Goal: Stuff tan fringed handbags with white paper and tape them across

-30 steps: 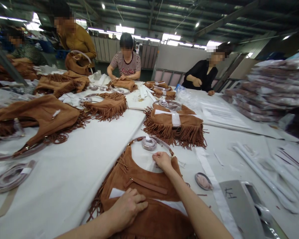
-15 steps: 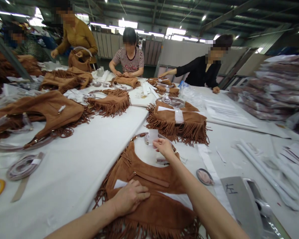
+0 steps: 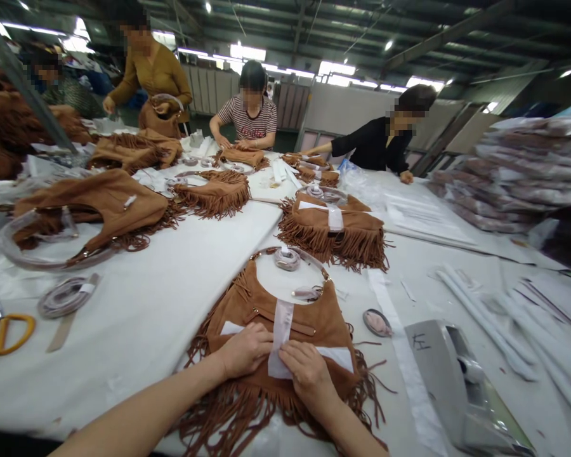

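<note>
A brown suede handbag (image 3: 309, 317) with fringe lies flat in front of me. A translucent strip of tape (image 3: 282, 317) runs down its middle, over a white paper band (image 3: 335, 357) that shows on both sides. My left hand (image 3: 250, 349) rests open on the bag, fingertips at the strip's left edge. My right hand (image 3: 307, 368) lies with its fingers on the strip's lower right part, pressing it against the suede; its palm side is hidden. Inside the handle loop sits a coiled, wrapped strap (image 3: 287, 259).
Another taped fringed bag (image 3: 342, 216) lies just beyond. At right stands a grey tape dispenser (image 3: 447, 374); a small round dish (image 3: 377, 322) is nearer. Yellow-handled scissors (image 3: 9, 333) and a coiled strap (image 3: 69, 297) lie left. Several co-workers stand around the table.
My right hand has come down from above the handle loop with the strip, which now lies on the bag's front. My left hand has shifted slightly and stays on the bag.
</note>
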Demonstrator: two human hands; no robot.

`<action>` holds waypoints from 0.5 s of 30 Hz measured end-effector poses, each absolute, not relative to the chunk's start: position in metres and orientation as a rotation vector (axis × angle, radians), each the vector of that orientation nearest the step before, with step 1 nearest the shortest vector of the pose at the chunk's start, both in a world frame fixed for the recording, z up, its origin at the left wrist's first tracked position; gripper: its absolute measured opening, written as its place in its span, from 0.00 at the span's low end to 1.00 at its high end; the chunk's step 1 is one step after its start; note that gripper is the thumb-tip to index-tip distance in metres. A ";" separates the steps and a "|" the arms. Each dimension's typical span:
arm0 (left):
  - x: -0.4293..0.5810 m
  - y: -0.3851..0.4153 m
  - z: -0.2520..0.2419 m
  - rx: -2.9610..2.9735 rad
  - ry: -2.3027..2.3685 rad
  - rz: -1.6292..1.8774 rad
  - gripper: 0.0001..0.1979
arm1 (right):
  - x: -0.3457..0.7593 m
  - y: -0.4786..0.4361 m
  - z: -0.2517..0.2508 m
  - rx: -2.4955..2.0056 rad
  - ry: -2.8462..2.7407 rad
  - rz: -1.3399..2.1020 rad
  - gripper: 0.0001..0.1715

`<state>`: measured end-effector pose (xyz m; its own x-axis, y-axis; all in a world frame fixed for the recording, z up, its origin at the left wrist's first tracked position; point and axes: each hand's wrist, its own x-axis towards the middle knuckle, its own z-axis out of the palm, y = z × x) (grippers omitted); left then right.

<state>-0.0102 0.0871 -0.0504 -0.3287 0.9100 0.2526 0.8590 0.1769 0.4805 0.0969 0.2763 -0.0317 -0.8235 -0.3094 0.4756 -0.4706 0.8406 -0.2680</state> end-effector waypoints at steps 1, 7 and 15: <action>-0.009 0.087 -0.049 1.761 2.324 0.908 0.11 | 0.099 0.275 -0.034 0.573 -2.573 0.497 0.19; -0.006 0.081 -0.045 1.617 2.352 1.220 0.15 | 0.106 0.275 -0.032 0.636 -2.597 0.406 0.17; -0.001 0.086 -0.040 1.738 2.310 1.271 0.19 | 0.117 0.275 -0.037 0.664 -2.636 0.312 0.26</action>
